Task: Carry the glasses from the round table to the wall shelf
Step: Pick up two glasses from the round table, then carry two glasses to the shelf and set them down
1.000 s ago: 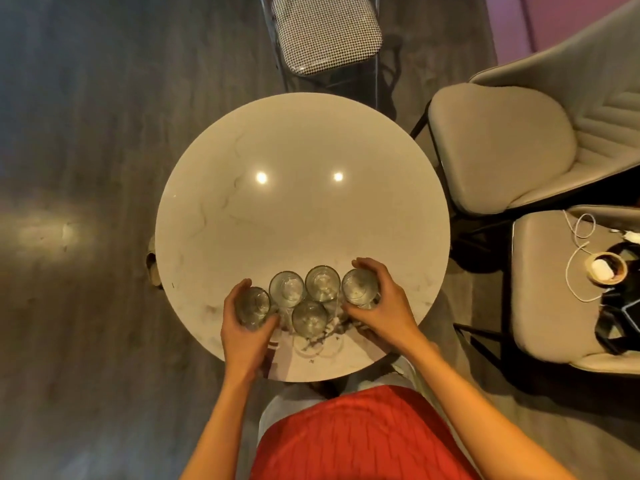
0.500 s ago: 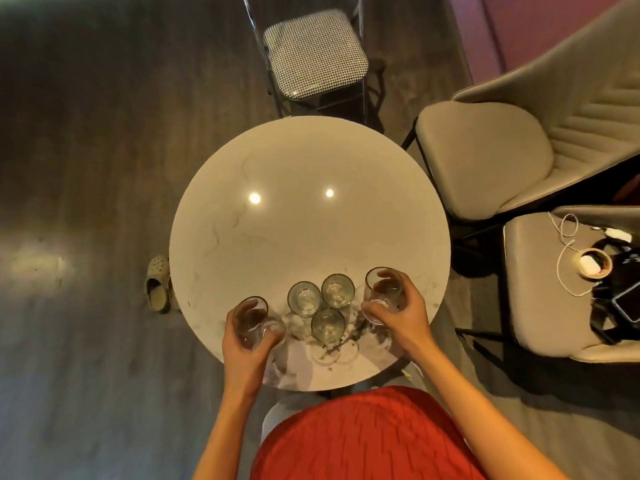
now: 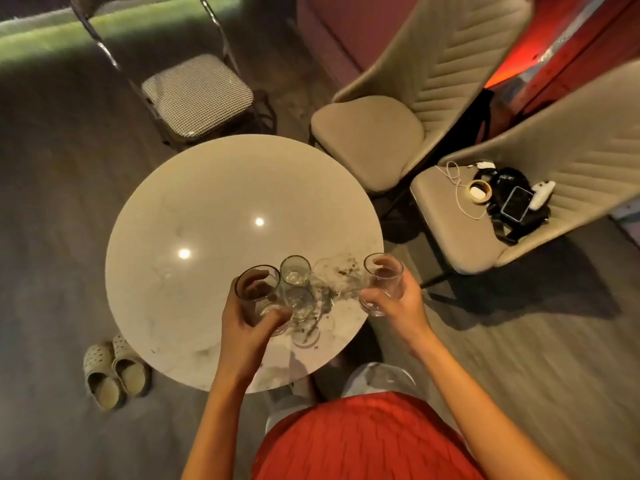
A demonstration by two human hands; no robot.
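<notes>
Left hand (image 3: 249, 327) clamped round one glass (image 3: 258, 296), right hand (image 3: 398, 303) round another (image 3: 382, 282) at the round table (image 3: 194, 216) near edge; keep both upright, clear the remaining glasses (image 3: 295, 271) there.

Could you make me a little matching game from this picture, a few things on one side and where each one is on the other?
Things:
1. glass with the dark rim
2. phone
3. pale clogs
4. checked seat cushion

Places:
A. on the floor, left of the round table
B. on the metal chair beyond the table
C. in the left hand
D. on the beige chair seat at right

Pairs: 1-C, 2-D, 3-A, 4-B
</notes>
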